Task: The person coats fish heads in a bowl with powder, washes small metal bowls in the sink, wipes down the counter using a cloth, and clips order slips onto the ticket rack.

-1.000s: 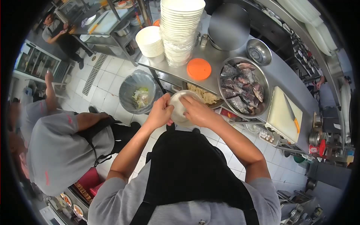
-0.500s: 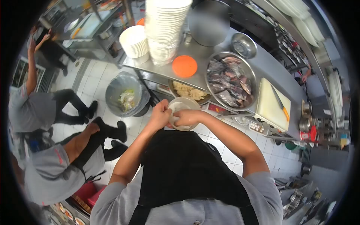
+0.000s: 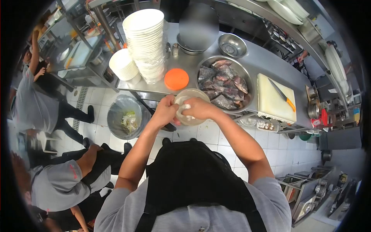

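Between my hands, just off the counter's front edge, is a pale round container [image 3: 197, 120]. My left hand [image 3: 166, 111] grips its left rim. My right hand [image 3: 198, 108] reaches into it, fingers drawn together on some white stuff, too small to identify. Beyond it on the steel counter are an orange lid [image 3: 176, 79] and a large steel bowl [image 3: 249, 92] of dark-skinned fish pieces [image 3: 224, 83].
Tall stacks of white tubs [image 3: 145, 46] stand at the counter's left. A knife [image 3: 282, 94] lies on a white cutting board [image 3: 266, 110] at the right. A lined bin [image 3: 116, 125] stands on the floor. Several people [image 3: 63, 185] are at the left.
The view has shifted, and the counter items sit further left. My right hand moved from the container's top to inside it. People at the left changed position.
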{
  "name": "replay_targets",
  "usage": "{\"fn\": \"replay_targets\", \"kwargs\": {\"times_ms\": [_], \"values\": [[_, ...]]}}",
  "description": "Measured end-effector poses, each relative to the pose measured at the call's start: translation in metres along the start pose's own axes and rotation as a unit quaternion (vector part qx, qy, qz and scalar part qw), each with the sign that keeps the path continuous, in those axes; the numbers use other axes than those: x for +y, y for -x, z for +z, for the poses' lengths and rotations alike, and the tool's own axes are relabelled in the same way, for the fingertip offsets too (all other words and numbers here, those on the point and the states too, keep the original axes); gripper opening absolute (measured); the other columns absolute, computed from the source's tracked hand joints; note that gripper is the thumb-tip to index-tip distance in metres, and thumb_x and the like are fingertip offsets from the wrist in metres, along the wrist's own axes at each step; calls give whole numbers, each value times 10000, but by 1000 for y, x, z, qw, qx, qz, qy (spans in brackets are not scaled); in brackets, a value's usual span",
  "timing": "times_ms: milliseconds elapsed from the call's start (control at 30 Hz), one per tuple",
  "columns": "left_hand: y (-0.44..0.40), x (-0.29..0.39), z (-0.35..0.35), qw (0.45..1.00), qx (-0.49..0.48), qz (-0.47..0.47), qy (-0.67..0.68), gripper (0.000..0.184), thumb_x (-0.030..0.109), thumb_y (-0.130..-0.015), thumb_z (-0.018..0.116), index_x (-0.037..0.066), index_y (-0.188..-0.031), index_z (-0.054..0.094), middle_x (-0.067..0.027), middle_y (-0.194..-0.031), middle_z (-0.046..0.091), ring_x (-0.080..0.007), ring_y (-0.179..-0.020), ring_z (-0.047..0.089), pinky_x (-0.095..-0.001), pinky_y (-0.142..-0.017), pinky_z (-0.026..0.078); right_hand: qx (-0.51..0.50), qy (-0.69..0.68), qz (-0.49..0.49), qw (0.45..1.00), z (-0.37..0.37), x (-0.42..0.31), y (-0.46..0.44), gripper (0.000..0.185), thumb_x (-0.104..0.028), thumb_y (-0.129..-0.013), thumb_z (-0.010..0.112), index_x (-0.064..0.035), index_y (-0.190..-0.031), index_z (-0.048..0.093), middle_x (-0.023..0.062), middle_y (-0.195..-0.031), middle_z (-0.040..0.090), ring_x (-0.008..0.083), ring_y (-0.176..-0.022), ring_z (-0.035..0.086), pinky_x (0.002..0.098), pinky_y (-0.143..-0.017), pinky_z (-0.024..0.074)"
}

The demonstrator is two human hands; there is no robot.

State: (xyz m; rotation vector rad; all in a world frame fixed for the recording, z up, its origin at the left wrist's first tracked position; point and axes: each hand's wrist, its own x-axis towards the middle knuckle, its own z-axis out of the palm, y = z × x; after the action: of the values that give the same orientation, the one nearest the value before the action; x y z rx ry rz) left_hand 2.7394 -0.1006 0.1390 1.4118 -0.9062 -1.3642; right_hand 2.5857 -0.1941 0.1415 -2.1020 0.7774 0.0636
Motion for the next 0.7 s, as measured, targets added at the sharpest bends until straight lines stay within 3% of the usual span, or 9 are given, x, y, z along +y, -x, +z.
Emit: {"fn": "replay_targets", "kwargs": {"times_ms": [133,200,267,433,533,567,633,667,700], "values": [[-4,17,4,1000,-6,-5,18,85,18,-759,433,-28,-823,400,-108,-713,468,-232,-436,573,-338,-409,553,30,-108,0,994,-33,-16,10,341,-305,-753,642,-47,-975,646,93,-847,653,180,-774,609,305,-708,467],[-5,23,6,1000,-9,-4,29,88,13,-760,432,-30,-829,399,-112,-713,469,-240,-434,576,-345,-406,553,-13,-182,65,981,-61,-32,17,397,-332,-756,636,-62,-1048,635,44,-873,644,146,-756,575,296,-598,469],[-6,24,7,999,-13,-6,44,91,9,-760,431,-32,-835,399,-117,-712,470,-249,-432,579,-351,-402,553,34,-296,21,954,-73,-7,9,309,-304,-752,651,-79,-964,657,6,-842,634,103,-697,554,244,-528,437],[-3,8,-4,999,1,-11,42,73,-1,-769,428,-26,-832,401,-119,-701,470,-270,-444,590,-354,-407,558,182,-177,64,965,-141,16,23,261,-274,-744,658,-57,-887,651,26,-754,629,121,-673,585,266,-552,457],[2,-7,-13,998,16,-11,68,71,-1,-770,429,-19,-828,392,-120,-695,474,-267,-450,594,-350,-411,560,284,-67,20,956,-158,77,8,292,-209,-755,661,-61,-1006,661,70,-882,665,151,-754,611,281,-658,482],[5,-12,-16,996,22,-15,80,72,-1,-770,429,-15,-827,388,-119,-692,475,-265,-454,597,-347,-414,561,282,-67,22,957,-158,90,5,292,-209,-755,661,-61,-1006,661,70,-882,665,151,-754,611,281,-658,482],[12,-16,-19,996,32,-23,80,54,-12,-766,423,-12,-810,391,-114,-695,473,-259,-458,596,-344,-405,559,236,115,79,962,-158,115,2,287,-182,-749,667,-27,-991,656,87,-883,667,173,-786,612,305,-700,480],[16,-17,-21,995,44,-28,80,41,-23,-762,417,-9,-792,393,-109,-699,472,-253,-462,596,-341,-396,556,235,116,80,962,-163,131,0,287,-182,-749,667,-27,-991,656,87,-883,667,173,-786,612,305,-700,480],[20,-18,-23,997,49,-26,61,74,0,-769,424,-7,-829,382,-131,-674,498,-253,-457,598,-345,-423,565,269,10,85,959,-171,150,-3,272,-179,-741,666,-23,-964,659,77,-836,666,159,-722,604,294,-648,473]]}}
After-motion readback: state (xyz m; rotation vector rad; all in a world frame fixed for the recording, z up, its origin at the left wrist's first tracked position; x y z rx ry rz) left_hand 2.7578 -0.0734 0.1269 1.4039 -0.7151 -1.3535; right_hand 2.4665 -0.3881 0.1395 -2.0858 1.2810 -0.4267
